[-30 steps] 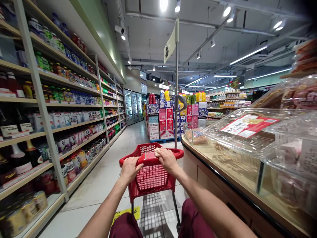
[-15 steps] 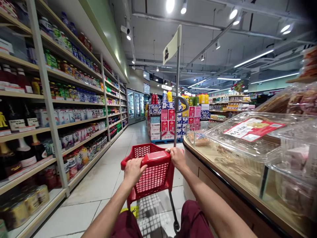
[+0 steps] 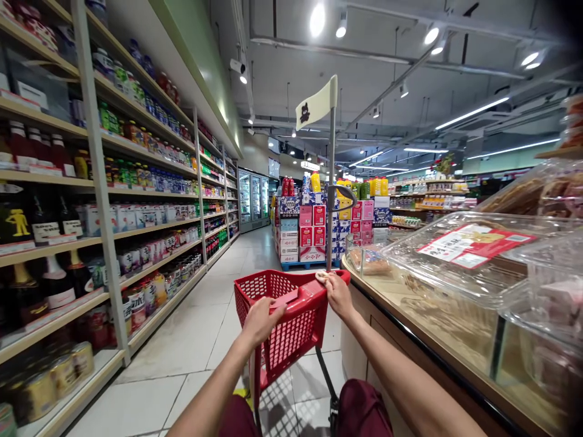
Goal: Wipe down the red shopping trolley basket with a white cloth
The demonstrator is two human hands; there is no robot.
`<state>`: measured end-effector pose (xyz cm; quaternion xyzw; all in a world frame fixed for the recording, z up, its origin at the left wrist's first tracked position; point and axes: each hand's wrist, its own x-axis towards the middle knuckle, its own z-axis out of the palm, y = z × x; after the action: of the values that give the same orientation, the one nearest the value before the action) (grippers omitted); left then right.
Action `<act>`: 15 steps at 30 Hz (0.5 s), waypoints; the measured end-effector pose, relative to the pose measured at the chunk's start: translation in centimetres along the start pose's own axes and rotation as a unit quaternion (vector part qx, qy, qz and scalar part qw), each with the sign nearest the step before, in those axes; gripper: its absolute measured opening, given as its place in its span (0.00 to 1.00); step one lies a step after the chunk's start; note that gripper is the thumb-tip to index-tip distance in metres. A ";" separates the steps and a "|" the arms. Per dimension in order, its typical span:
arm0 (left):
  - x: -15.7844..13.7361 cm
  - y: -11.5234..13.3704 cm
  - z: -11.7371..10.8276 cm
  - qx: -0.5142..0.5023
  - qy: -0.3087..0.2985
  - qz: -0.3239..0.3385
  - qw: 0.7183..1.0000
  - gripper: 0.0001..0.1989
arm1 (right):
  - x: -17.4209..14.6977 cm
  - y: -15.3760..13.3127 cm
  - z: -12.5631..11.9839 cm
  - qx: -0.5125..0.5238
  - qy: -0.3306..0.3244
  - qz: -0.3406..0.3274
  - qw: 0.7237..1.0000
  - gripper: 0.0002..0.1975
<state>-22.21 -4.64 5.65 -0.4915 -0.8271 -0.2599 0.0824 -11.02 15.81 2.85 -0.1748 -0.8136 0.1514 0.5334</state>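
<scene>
Left fingers point(image 3: 263, 309) around red cart handle point(image 3: 314, 292), right fingers point(image 3: 334, 283) around pale wad point(image 3: 321, 276), food point(image 3: 514, 194) in clear packs point(image 3: 449, 262) alongside.

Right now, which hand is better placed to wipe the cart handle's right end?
Probably the right hand: it holds a white wad at that end of the handle, while the left hand rests farther left.

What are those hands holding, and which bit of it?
Left hand and right hand hold the red plastic mesh-sided shopping cart near opposite ends of its handle. The right hand also holds a small off-white wad, material unclear.
</scene>
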 end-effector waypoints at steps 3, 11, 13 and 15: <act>0.1 0.8 1.2 -0.030 -0.011 -0.011 0.999 0.30 | -1.4 -2.1 0.5 0.009 -0.017 -0.020 1.000 0.16; -0.9 1.9 3.2 -0.059 -0.059 0.120 0.989 0.31 | -2.0 -0.9 -2.0 0.036 -0.067 -0.046 0.996 0.16; -0.3 0.9 4.1 -0.037 -0.086 0.105 0.990 0.28 | -1.2 1.3 -3.4 0.026 -0.054 -0.006 0.998 0.16; 0.7 0.3 5.7 -0.010 -0.092 0.073 0.993 0.26 | -0.8 2.2 -4.2 0.019 -0.064 0.017 0.998 0.16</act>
<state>-21.60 -1.10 1.14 -0.5732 -0.7905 -0.2150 0.0198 -6.54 17.66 2.85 -0.1690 -0.8400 0.1867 0.4805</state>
